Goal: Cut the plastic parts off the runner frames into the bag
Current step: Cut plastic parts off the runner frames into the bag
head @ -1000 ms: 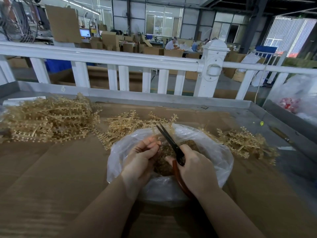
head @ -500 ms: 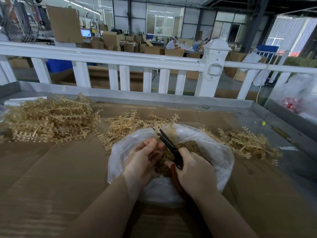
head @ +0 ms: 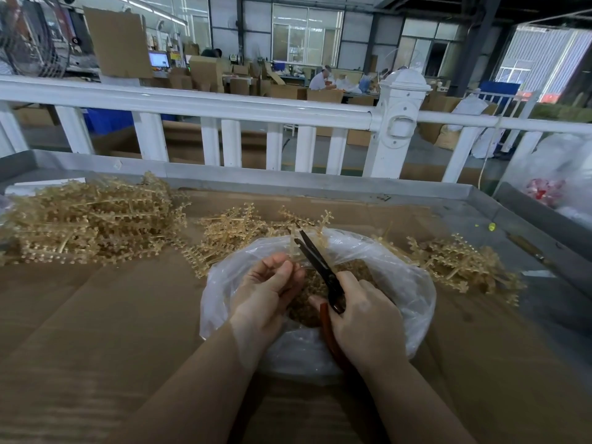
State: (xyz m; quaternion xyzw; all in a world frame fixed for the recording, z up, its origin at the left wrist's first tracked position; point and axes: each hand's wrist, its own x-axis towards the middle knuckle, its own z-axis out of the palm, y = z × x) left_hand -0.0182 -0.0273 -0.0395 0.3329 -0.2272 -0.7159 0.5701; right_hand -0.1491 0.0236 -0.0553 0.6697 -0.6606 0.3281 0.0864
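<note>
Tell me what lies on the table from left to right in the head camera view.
Big pile of runner frames → smaller pile → left hand holding a frame over the bag → scissors in the right hand → pile at the right.

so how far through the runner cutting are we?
Done: the bag already holds a layer of cut parts. In hand: left hand pinches a runner over the bag, right hand works scissors on it. Left: a big pile and a smaller one. The heap on the right may be stripped frames; cannot tell.
</note>
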